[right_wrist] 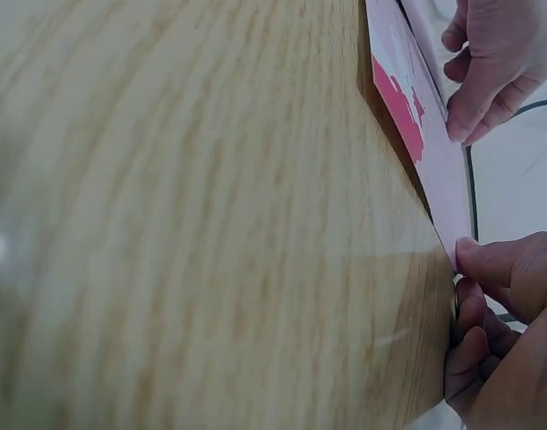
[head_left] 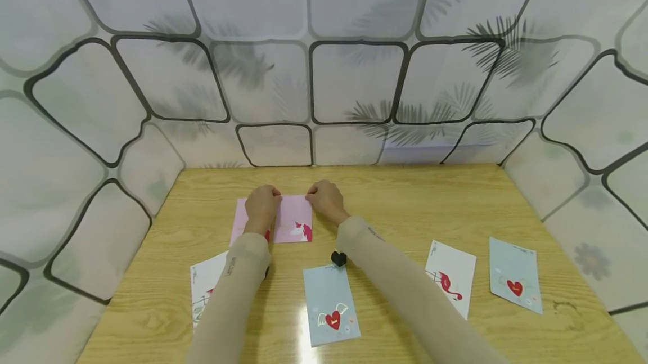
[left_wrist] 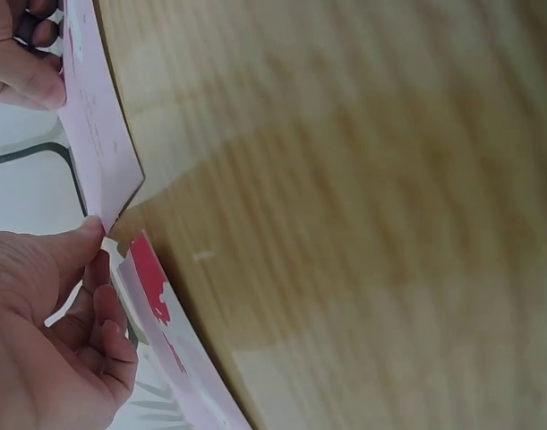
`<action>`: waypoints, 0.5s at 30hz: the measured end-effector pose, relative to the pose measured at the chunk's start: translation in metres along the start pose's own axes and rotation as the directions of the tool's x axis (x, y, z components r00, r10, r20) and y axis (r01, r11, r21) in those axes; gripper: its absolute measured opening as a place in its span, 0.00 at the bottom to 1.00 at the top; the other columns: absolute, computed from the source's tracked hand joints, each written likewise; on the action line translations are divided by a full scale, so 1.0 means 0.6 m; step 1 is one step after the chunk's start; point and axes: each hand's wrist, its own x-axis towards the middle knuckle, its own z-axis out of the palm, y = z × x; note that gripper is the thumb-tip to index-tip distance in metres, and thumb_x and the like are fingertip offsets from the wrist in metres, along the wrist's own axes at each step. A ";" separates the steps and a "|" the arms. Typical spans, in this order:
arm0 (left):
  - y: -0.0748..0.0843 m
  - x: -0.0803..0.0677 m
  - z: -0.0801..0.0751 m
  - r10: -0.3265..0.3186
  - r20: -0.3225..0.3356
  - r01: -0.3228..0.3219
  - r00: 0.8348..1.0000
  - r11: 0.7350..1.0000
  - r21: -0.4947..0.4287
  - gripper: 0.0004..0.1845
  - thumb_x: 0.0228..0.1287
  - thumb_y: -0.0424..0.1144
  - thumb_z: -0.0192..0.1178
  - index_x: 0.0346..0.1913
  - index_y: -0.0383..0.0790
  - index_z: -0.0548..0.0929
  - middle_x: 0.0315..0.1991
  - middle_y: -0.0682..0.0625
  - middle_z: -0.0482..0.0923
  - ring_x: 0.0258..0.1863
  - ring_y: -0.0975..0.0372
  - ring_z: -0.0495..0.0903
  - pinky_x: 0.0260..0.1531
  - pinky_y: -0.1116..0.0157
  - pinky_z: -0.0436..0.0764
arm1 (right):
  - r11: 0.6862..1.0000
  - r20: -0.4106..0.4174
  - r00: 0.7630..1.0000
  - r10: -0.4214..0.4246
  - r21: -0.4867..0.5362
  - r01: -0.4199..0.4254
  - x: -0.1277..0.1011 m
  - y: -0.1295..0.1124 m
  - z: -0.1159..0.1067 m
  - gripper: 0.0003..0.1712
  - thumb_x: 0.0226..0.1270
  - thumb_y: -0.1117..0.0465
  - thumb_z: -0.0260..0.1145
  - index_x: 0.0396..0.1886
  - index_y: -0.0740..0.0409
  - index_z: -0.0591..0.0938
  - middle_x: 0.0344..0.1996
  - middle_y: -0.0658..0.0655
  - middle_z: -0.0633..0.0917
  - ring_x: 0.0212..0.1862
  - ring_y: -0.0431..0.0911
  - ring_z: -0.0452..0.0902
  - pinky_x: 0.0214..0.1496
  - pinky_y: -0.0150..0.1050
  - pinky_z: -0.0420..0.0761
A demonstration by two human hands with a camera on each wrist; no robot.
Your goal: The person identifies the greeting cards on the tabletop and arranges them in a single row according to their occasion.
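Note:
A pink card with a white unicorn with a red mane (head_left: 291,219) lies on the far middle of the table, held at its two upper corners. My left hand (head_left: 261,207) pinches the left corner between thumb and fingers, the thumb (left_wrist: 87,235) on top. At the right corner, my right hand (head_left: 327,201) grips in the same way, its thumb (right_wrist: 482,257) on the card face. A second pink card (head_left: 240,221) sits just left of it, partly hidden beneath my left hand and forearm. In the left wrist view a narrow strip of wood separates the two.
Nearer me lies a light blue card with a winged heart (head_left: 324,291), between my forearms. A white card (head_left: 202,274) is partly covered by my left sleeve. To the right are a white flamingo card (head_left: 458,265) and another blue heart card (head_left: 516,268). A patterned cloth wall (head_left: 359,82) encloses the table.

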 end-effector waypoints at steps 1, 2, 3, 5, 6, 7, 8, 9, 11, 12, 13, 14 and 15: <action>0.000 0.000 0.000 0.001 0.000 -0.001 1.000 1.000 0.001 0.08 0.71 0.40 0.66 0.47 0.40 0.88 0.48 0.42 0.87 0.47 0.47 0.84 0.46 0.50 0.82 | 1.000 0.000 1.000 -0.005 -0.001 0.005 0.000 0.000 0.000 0.04 0.69 0.62 0.72 0.35 0.57 0.91 0.35 0.52 0.90 0.36 0.45 0.82 0.41 0.42 0.83; 0.000 0.000 0.000 0.002 0.000 -0.002 1.000 1.000 0.003 0.08 0.71 0.40 0.66 0.47 0.40 0.88 0.48 0.42 0.87 0.47 0.47 0.84 0.46 0.50 0.82 | 1.000 0.001 1.000 -0.008 -0.001 0.008 0.000 0.000 0.001 0.04 0.69 0.62 0.72 0.35 0.58 0.90 0.35 0.53 0.90 0.36 0.45 0.82 0.41 0.42 0.83; 0.000 0.000 0.000 0.002 -0.001 -0.002 1.000 1.000 0.005 0.08 0.71 0.40 0.66 0.47 0.40 0.88 0.48 0.42 0.87 0.47 0.47 0.84 0.46 0.50 0.82 | 1.000 0.002 1.000 -0.008 -0.003 0.008 0.000 0.000 0.001 0.05 0.69 0.62 0.72 0.35 0.58 0.90 0.35 0.53 0.89 0.36 0.45 0.82 0.42 0.42 0.83; -0.001 0.000 0.000 0.002 -0.003 -0.002 1.000 1.000 0.008 0.08 0.71 0.40 0.66 0.47 0.40 0.88 0.48 0.41 0.87 0.47 0.46 0.84 0.46 0.50 0.82 | 1.000 0.004 1.000 -0.005 -0.006 0.005 0.001 0.001 0.003 0.05 0.69 0.61 0.72 0.36 0.58 0.90 0.35 0.53 0.89 0.37 0.45 0.82 0.43 0.43 0.83; -0.002 0.000 0.001 0.001 -0.003 -0.001 1.000 1.000 0.010 0.08 0.71 0.40 0.66 0.47 0.40 0.88 0.48 0.41 0.87 0.47 0.46 0.84 0.46 0.50 0.82 | 1.000 0.004 1.000 -0.003 -0.007 0.003 0.001 0.001 0.003 0.05 0.69 0.61 0.73 0.36 0.58 0.90 0.36 0.53 0.89 0.37 0.45 0.82 0.43 0.43 0.83; -0.002 0.000 0.001 0.002 -0.003 -0.002 1.000 1.000 0.014 0.08 0.71 0.40 0.66 0.47 0.40 0.88 0.48 0.41 0.87 0.47 0.46 0.84 0.46 0.50 0.82 | 1.000 0.005 1.000 -0.002 -0.008 0.002 0.001 0.002 0.004 0.05 0.69 0.61 0.73 0.36 0.58 0.90 0.36 0.53 0.89 0.37 0.45 0.82 0.43 0.43 0.83; -0.003 0.001 0.002 0.004 -0.005 -0.004 1.000 1.000 0.019 0.08 0.71 0.40 0.66 0.46 0.40 0.89 0.47 0.41 0.88 0.47 0.46 0.85 0.46 0.50 0.83 | 1.000 0.005 1.000 0.000 -0.010 0.000 0.002 0.002 0.004 0.05 0.69 0.60 0.73 0.36 0.58 0.90 0.35 0.53 0.89 0.37 0.45 0.82 0.43 0.43 0.83; -0.003 0.001 0.002 0.005 -0.007 -0.005 1.000 1.000 0.024 0.08 0.71 0.40 0.66 0.46 0.40 0.89 0.47 0.42 0.88 0.46 0.47 0.85 0.46 0.50 0.83 | 1.000 0.004 1.000 0.001 -0.013 -0.001 0.002 0.002 0.005 0.05 0.69 0.60 0.73 0.36 0.57 0.90 0.35 0.53 0.89 0.37 0.45 0.81 0.43 0.43 0.83; -0.003 0.002 0.003 0.011 -0.011 -0.010 1.000 0.999 0.032 0.08 0.71 0.39 0.67 0.46 0.40 0.89 0.46 0.42 0.88 0.45 0.47 0.85 0.45 0.51 0.83 | 1.000 0.005 1.000 0.002 -0.013 -0.002 0.003 0.002 0.005 0.06 0.70 0.59 0.73 0.36 0.57 0.90 0.36 0.53 0.89 0.37 0.45 0.81 0.43 0.43 0.83; -0.003 0.003 0.003 0.015 -0.014 -0.014 1.000 0.999 0.037 0.08 0.71 0.39 0.67 0.45 0.39 0.89 0.46 0.42 0.88 0.45 0.47 0.85 0.45 0.51 0.83 | 1.000 0.006 1.000 0.002 -0.014 -0.002 0.003 0.002 0.004 0.06 0.70 0.59 0.73 0.37 0.57 0.89 0.36 0.53 0.89 0.37 0.45 0.81 0.44 0.43 0.83; -0.003 0.003 0.003 0.018 -0.019 -0.017 1.000 0.999 0.039 0.07 0.71 0.39 0.67 0.45 0.39 0.89 0.45 0.42 0.88 0.45 0.47 0.85 0.45 0.51 0.83 | 1.000 0.007 1.000 0.003 -0.015 -0.003 0.003 0.002 0.004 0.06 0.70 0.59 0.72 0.37 0.57 0.89 0.36 0.53 0.89 0.38 0.45 0.81 0.44 0.43 0.83; -0.003 0.003 0.003 0.021 -0.023 -0.020 1.000 0.999 0.038 0.07 0.70 0.39 0.67 0.45 0.39 0.89 0.45 0.42 0.88 0.45 0.47 0.85 0.44 0.51 0.83 | 1.000 0.007 1.000 0.004 -0.015 -0.004 0.003 0.002 0.004 0.06 0.71 0.58 0.72 0.37 0.57 0.89 0.36 0.53 0.89 0.38 0.45 0.81 0.44 0.43 0.83; -0.003 0.003 0.003 0.022 -0.026 -0.021 0.999 0.999 0.037 0.07 0.70 0.39 0.67 0.44 0.39 0.89 0.45 0.42 0.88 0.45 0.47 0.85 0.44 0.50 0.83 | 1.000 0.009 1.000 0.005 -0.014 -0.004 0.003 0.001 0.003 0.07 0.71 0.58 0.72 0.38 0.57 0.89 0.37 0.53 0.89 0.38 0.46 0.82 0.44 0.43 0.83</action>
